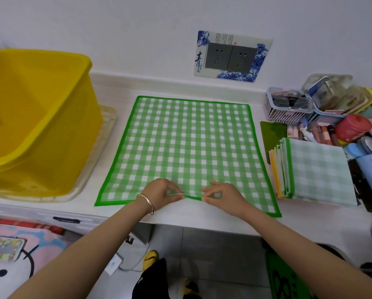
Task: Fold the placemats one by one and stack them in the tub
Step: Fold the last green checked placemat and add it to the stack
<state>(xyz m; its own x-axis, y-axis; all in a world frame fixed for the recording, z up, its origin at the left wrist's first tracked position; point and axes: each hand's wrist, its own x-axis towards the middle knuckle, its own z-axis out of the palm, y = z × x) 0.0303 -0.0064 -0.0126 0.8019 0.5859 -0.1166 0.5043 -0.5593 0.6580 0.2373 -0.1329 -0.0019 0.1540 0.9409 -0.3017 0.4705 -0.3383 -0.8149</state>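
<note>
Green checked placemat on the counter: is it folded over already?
No, the placemat lies spread flat while the left hand and right hand pinch its near edge.

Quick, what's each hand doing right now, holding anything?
Left hand: pinching the near edge of the green checked placemat.
Right hand: pinching that same near edge, just beside the left.

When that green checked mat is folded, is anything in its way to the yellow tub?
Nothing visible. The left hand and right hand pinch the near edge of the placemat, and only bare counter lies between it and the open yellow tub.
</note>
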